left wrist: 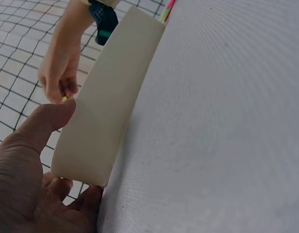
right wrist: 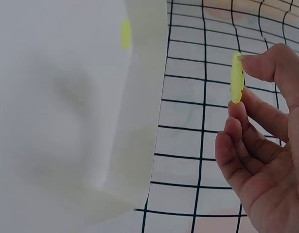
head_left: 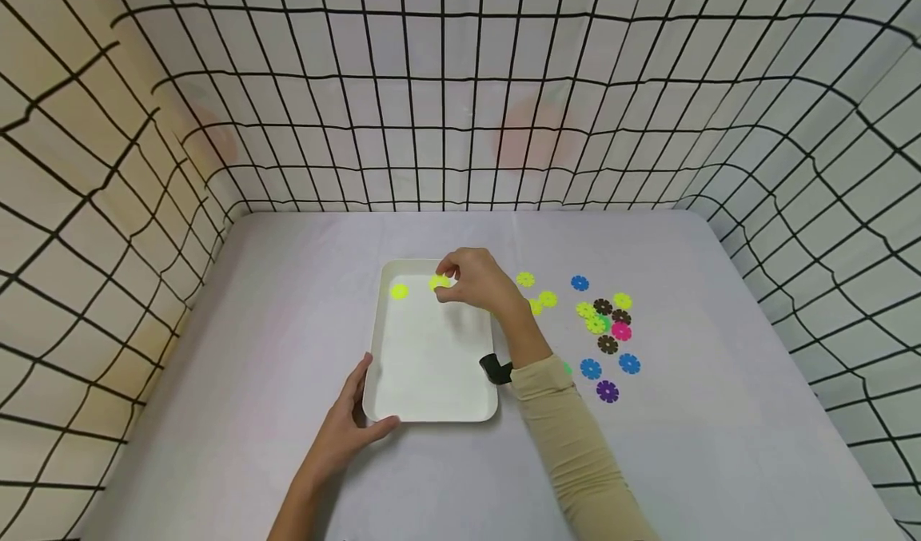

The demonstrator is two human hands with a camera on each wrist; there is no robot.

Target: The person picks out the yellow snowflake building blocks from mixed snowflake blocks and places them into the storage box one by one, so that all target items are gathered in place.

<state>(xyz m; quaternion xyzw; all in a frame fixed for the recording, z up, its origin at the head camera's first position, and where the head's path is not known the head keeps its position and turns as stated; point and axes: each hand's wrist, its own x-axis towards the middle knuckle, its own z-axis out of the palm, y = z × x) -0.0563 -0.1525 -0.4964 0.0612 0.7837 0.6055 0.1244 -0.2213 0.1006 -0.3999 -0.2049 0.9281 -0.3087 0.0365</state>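
A white rectangular tray (head_left: 432,365) lies on the table in the head view. My left hand (head_left: 348,429) grips its near left corner, thumb along the front wall and fingers at the left side; the left wrist view shows the thumb (left wrist: 52,119) at the rim. Above the far part of the tray, my right hand (head_left: 478,281) pinches a yellow notched disc (right wrist: 237,77) between thumb and fingertips, held on edge in the right wrist view. Another yellow disc (head_left: 399,292) lies inside the tray near its far left corner.
Right of the tray are scattered notched discs: yellow ones (head_left: 548,299), blue ones (head_left: 591,368), brown ones (head_left: 608,344), a pink one (head_left: 622,331) and a purple one (head_left: 608,391). Black wire mesh (head_left: 442,129) encloses the table's back and sides. A black wrist camera (head_left: 495,369) overlaps the tray's right edge.
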